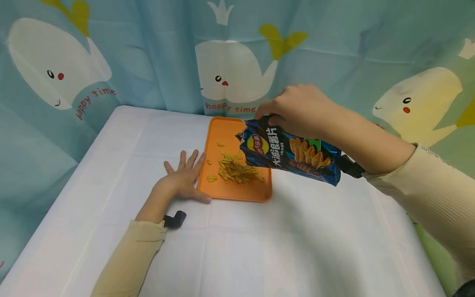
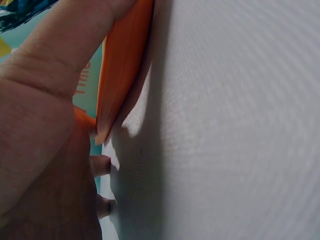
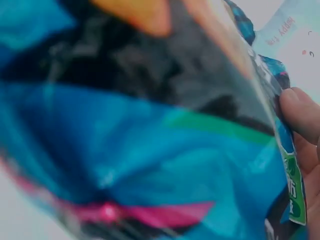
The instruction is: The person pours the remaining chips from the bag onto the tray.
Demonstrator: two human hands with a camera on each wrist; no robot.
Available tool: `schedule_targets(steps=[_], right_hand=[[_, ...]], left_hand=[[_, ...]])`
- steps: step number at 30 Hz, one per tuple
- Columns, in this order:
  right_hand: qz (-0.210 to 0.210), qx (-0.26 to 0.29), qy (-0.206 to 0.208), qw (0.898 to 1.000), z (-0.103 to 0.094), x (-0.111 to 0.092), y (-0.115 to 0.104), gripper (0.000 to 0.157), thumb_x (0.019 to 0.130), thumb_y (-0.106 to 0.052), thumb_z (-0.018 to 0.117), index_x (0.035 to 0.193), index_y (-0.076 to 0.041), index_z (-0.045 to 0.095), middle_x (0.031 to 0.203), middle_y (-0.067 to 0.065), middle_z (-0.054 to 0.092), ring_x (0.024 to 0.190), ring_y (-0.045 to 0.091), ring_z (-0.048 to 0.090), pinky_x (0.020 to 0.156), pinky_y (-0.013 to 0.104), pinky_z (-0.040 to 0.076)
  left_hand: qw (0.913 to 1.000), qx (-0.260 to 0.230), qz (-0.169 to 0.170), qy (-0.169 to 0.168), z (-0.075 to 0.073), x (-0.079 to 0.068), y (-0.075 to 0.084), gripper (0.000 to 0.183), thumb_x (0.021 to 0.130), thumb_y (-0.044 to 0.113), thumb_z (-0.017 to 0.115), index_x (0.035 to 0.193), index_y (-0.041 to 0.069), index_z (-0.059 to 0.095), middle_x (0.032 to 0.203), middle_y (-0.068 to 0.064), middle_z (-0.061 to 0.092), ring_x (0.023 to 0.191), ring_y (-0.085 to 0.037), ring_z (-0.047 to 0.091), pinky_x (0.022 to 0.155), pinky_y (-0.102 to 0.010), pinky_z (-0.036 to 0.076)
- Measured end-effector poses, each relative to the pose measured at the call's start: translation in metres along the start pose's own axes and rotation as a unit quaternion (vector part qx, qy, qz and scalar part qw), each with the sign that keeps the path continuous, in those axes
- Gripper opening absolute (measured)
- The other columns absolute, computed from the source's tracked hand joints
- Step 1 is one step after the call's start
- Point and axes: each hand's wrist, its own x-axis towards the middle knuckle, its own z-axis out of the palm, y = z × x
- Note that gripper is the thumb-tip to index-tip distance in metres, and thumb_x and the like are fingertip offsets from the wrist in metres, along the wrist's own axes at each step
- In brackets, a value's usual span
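Note:
A blue and black potato chip bag is tilted on its side above an orange tray, its torn end toward the left. My right hand pinches the bag's upper edge near that end; in the right wrist view the thumb lies against the bag. A heap of yellow potato chips lies on the tray, with a few loose pieces left of it. Fingers spread, my left hand rests along the tray's left edge. The left wrist view shows its thumb touching the tray's side.
The tray stands on a white-covered table near its far edge. Behind the table hangs a light blue curtain with white whales on it. A black wrist strap piece sticks out beside the left wrist.

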Motion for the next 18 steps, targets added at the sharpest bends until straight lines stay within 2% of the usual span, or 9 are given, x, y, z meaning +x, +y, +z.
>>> schedule_targets(steps=[5,9,11,14,18], right_hand=[[0.008,0.032,0.038,0.999,0.012,-0.018,0.013,0.026,0.097,-0.015,0.066,0.120,-0.024,0.073,0.078,0.003,0.073,0.053,0.017,0.051,0.050,0.032,0.039],[0.028,0.082,0.099,0.991,0.029,-0.042,0.029,0.029,0.096,-0.013,0.067,0.123,-0.023,0.071,0.080,0.003,0.073,0.051,0.014,0.052,0.050,0.031,0.041],[0.030,0.110,0.140,0.984,0.040,-0.053,0.036,0.030,0.095,-0.011,0.068,0.123,-0.022,0.071,0.088,0.003,0.075,0.058,0.014,0.060,0.053,0.030,0.044],[0.027,0.152,0.200,0.968,0.058,-0.066,0.046,0.032,0.092,-0.006,0.070,0.121,-0.019,0.072,0.087,0.002,0.074,0.071,0.013,0.069,0.058,0.026,0.048],[0.053,0.223,0.259,0.938,0.083,-0.083,0.053,0.035,0.090,-0.001,0.071,0.122,-0.016,0.072,0.085,0.000,0.071,0.069,0.005,0.065,0.059,0.015,0.047]], left_hand=[[1.0000,0.000,0.000,0.002,0.000,0.000,0.001,0.146,0.060,0.074,0.081,0.161,0.014,-0.006,0.166,-0.017,-0.014,0.147,-0.049,-0.022,0.097,-0.085,-0.012],[1.0000,-0.002,0.003,0.001,-0.001,0.001,0.003,0.145,0.061,0.073,0.081,0.161,0.014,-0.006,0.166,-0.017,-0.014,0.147,-0.049,-0.022,0.097,-0.085,-0.012],[1.0000,-0.005,0.004,0.001,-0.002,0.001,0.003,0.145,0.061,0.073,0.081,0.161,0.015,-0.006,0.166,-0.018,-0.014,0.147,-0.049,-0.022,0.097,-0.085,-0.012],[1.0000,-0.006,0.002,-0.002,-0.002,0.000,0.003,0.145,0.062,0.072,0.081,0.161,0.014,-0.007,0.166,-0.018,-0.015,0.147,-0.049,-0.022,0.097,-0.085,-0.012],[1.0000,-0.005,0.001,-0.004,-0.002,-0.001,0.002,0.144,0.062,0.072,0.081,0.161,0.014,-0.007,0.166,-0.017,-0.015,0.147,-0.049,-0.023,0.097,-0.085,-0.012]])
